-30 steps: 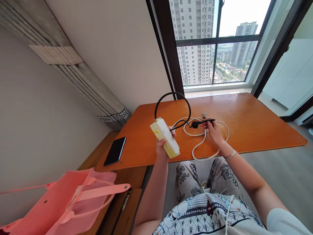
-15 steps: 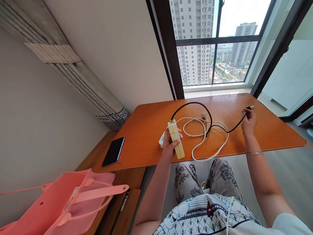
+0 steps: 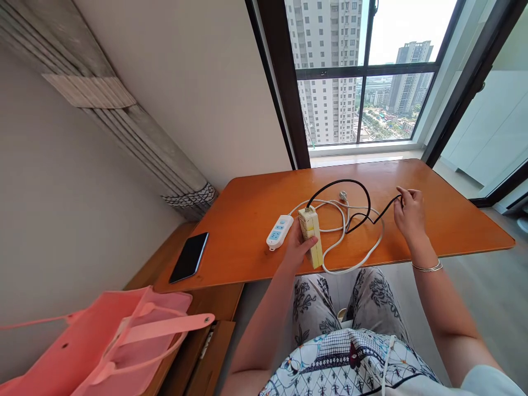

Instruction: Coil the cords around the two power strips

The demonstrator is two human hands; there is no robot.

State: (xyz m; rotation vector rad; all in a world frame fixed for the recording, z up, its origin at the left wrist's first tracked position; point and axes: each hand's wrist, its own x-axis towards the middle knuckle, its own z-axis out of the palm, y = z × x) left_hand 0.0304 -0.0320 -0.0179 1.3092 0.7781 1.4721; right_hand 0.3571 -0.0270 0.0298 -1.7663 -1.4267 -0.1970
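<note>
My left hand (image 3: pixel 297 245) is closed around a yellowed power strip (image 3: pixel 311 237), tilted upright near the table's front edge. A black cord (image 3: pixel 344 181) loops from its top across to my right hand (image 3: pixel 410 214), whose fingers pinch the cord's end; the plug is hidden by the hand. Just left of my left hand lies a small white power strip (image 3: pixel 280 232) with blue sockets. Its white cord (image 3: pixel 373 254) lies in loose coils beneath the black one, with the plug (image 3: pixel 342 195) resting toward the back.
The orange-brown wooden table (image 3: pixel 247 206) has rounded corners. A black phone (image 3: pixel 188 257) lies at its left end. A pink bag (image 3: pixel 124 341) stands on the lower wooden surface at left. Behind the table is a window (image 3: pixel 363 71), with a curtain (image 3: pixel 152 148) at left.
My left hand has shifted right with the yellowed power strip, uncovering the white one. My right hand has come left and turned, so the black plug no longer shows.
</note>
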